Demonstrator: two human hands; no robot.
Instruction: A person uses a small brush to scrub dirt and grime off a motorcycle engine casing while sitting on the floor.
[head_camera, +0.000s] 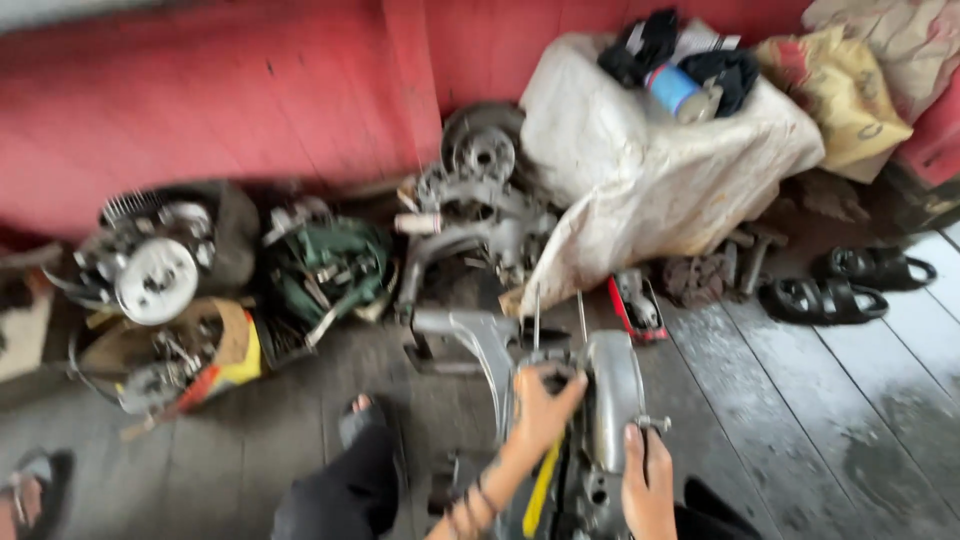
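A grey metal engine case (610, 400) with two thin upright studs stands on the wooden floor between my legs. My left hand (540, 405) reaches over its top, fingers curled on a small part near the studs; a yellow-handled tool (542, 485) lies under that wrist. My right hand (648, 485) rests on the case's right side, thumb up beside a small bolt (652, 423). The picture is blurred, so what the left fingers pinch is unclear.
Along the red wall (220, 100) lie engine parts: a round finned motor (155, 265), a green part pile (330, 265), a grey casing stack (475, 200). A stuffed white sack (650, 170) and black sandals (850, 285) sit right. My foot (358, 415) is left of the case.
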